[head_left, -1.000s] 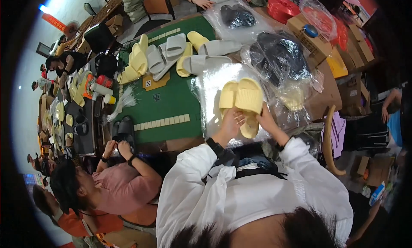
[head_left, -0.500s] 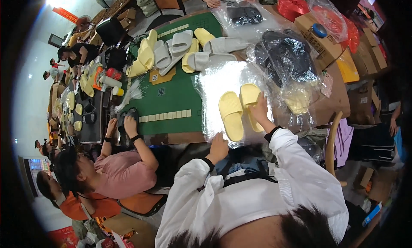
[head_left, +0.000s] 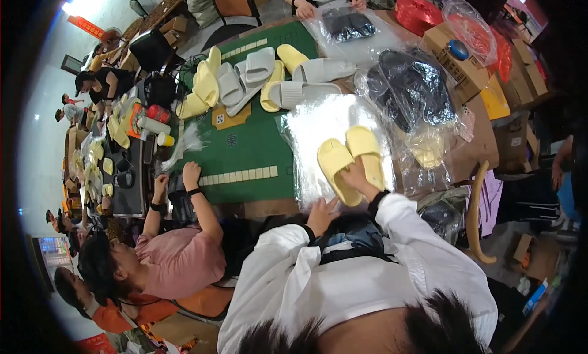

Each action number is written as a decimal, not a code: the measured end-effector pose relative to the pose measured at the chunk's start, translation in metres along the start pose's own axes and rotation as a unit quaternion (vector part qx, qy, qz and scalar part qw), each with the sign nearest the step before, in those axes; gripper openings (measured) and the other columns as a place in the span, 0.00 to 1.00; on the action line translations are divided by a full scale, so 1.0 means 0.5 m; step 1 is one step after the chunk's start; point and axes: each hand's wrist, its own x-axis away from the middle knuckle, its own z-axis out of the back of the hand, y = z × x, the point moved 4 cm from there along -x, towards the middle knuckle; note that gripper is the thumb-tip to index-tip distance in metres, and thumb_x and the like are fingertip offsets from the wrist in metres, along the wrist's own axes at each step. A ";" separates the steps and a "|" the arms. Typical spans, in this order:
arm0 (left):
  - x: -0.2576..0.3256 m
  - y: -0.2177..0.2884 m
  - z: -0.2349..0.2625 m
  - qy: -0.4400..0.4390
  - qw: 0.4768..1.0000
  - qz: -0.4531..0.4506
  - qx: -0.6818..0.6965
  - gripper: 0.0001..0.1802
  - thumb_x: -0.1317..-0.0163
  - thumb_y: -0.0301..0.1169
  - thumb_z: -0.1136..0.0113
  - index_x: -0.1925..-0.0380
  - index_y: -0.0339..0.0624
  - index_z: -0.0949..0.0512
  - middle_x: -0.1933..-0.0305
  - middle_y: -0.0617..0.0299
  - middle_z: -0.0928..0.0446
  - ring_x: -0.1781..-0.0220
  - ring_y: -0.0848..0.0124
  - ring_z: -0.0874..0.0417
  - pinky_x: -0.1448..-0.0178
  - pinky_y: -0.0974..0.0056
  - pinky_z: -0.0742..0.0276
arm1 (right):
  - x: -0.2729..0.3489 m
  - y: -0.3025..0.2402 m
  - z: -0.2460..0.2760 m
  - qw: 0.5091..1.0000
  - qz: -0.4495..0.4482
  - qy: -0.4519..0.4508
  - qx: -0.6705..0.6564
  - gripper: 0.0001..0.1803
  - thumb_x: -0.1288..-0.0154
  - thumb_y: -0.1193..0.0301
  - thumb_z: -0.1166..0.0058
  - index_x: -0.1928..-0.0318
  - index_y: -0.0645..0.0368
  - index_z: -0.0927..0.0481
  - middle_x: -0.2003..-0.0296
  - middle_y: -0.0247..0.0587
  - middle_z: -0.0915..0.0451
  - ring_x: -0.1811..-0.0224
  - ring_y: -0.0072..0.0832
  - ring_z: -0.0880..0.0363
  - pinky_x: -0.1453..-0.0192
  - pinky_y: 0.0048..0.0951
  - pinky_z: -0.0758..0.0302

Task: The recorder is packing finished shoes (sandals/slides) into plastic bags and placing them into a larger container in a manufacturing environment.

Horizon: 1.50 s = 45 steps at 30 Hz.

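On the clear plastic bag point(head_left: 318, 124) lie two yellow slippers point(head_left: 349, 161) side by side — right hand point(head_left: 357, 177) gripping their heels, left hand point(head_left: 321, 212) flat, holding nothing, at the bag's edge — seemingly paired, not yet bagged.

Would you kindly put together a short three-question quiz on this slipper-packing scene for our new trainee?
1. True or false: the right hand touches the pair of yellow slippers.
2. What lies directly under that pair? A) a clear plastic bag B) a red cloth C) a metal tray
3. Fill in: the left hand rests at the near edge of the bag, holding ____.

Key
1. True: its fingers lie on the heel ends of the slippers.
2. A: the bag is spread flat beside the green table mat.
3. Nothing: the hand lies open, apart from the slippers.
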 end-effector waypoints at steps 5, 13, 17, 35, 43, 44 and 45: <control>-0.037 -0.020 -0.011 0.104 0.993 -0.010 -0.049 0.23 0.43 0.33 0.56 0.45 0.53 0.33 0.34 0.57 0.48 0.54 0.57 0.31 0.58 0.55 0.34 | 0.012 -0.002 0.097 0.920 -0.023 -0.057 -0.387 0.15 0.42 0.74 0.56 0.55 0.64 0.26 0.61 0.39 0.24 0.58 0.24 0.28 0.55 0.24 0.32; -0.061 -0.057 0.104 0.251 0.962 0.073 0.077 0.22 0.44 0.36 0.54 0.51 0.34 0.31 0.44 0.54 0.35 0.51 0.61 0.33 0.52 0.56 0.38 | 0.245 0.152 0.257 0.753 -0.091 -0.272 -0.593 0.15 0.41 0.69 0.50 0.53 0.61 0.25 0.64 0.34 0.21 0.71 0.18 0.22 0.69 0.20 0.26; -0.073 -0.061 0.090 0.144 0.988 0.061 0.012 0.18 0.45 0.36 0.53 0.57 0.36 0.28 0.46 0.57 0.33 0.48 0.62 0.34 0.49 0.59 0.38 | 0.304 0.194 0.232 0.781 -0.122 -0.337 -0.511 0.12 0.42 0.70 0.48 0.58 0.61 0.22 0.68 0.30 0.21 0.71 0.15 0.24 0.69 0.17 0.27; -0.031 -0.066 0.109 0.379 0.862 0.231 0.243 0.04 0.48 0.29 0.46 0.74 0.42 0.26 0.73 0.56 0.26 0.70 0.57 0.25 0.65 0.57 0.30 | 0.295 0.138 0.221 0.850 0.063 -0.379 -0.360 0.13 0.41 0.71 0.49 0.57 0.64 0.24 0.62 0.28 0.22 0.64 0.13 0.30 0.57 0.19 0.31; -0.030 -0.053 0.142 0.370 0.816 0.296 0.331 0.06 0.42 0.28 0.51 0.66 0.39 0.31 0.70 0.50 0.24 0.68 0.52 0.24 0.66 0.54 0.29 | 0.272 0.133 0.202 0.922 0.144 -0.181 -0.311 0.12 0.45 0.75 0.53 0.59 0.62 0.23 0.58 0.41 0.24 0.59 0.30 0.26 0.52 0.26 0.32; -0.028 -0.050 0.151 0.411 0.803 0.267 0.339 0.07 0.42 0.28 0.51 0.64 0.40 0.30 0.70 0.49 0.24 0.68 0.52 0.24 0.66 0.55 0.29 | 0.263 0.128 0.201 0.936 0.182 -0.120 -0.277 0.12 0.47 0.76 0.53 0.60 0.62 0.23 0.58 0.44 0.25 0.58 0.36 0.27 0.52 0.28 0.32; -0.024 -0.047 0.159 0.451 0.788 0.238 0.345 0.09 0.42 0.28 0.52 0.61 0.40 0.29 0.70 0.49 0.24 0.68 0.52 0.24 0.66 0.55 0.28 | 0.257 0.124 0.202 0.944 0.220 -0.058 -0.240 0.12 0.50 0.77 0.54 0.62 0.62 0.23 0.58 0.48 0.26 0.57 0.43 0.27 0.52 0.30 0.32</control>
